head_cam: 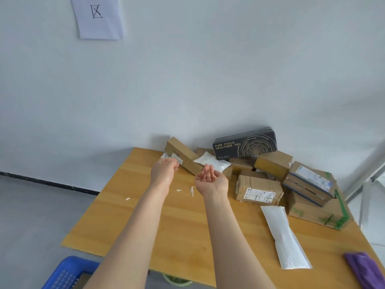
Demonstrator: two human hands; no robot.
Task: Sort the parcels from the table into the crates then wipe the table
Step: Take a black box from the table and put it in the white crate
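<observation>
A wooden table (183, 236) bears cardboard parcels (259, 190) — heaped at its far edge. Nearer lie a white mailer (285, 236), a purple cloth (366, 270) and paper scraps (192, 191).

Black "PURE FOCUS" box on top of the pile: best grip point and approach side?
Probably its two short ends, one hand on each, coming from the front and slightly above. The black box lies lengthwise on top of the brown boxes with nothing resting on it. Its back is against the wall, so the rear is closed off, while both ends look free.
</observation>
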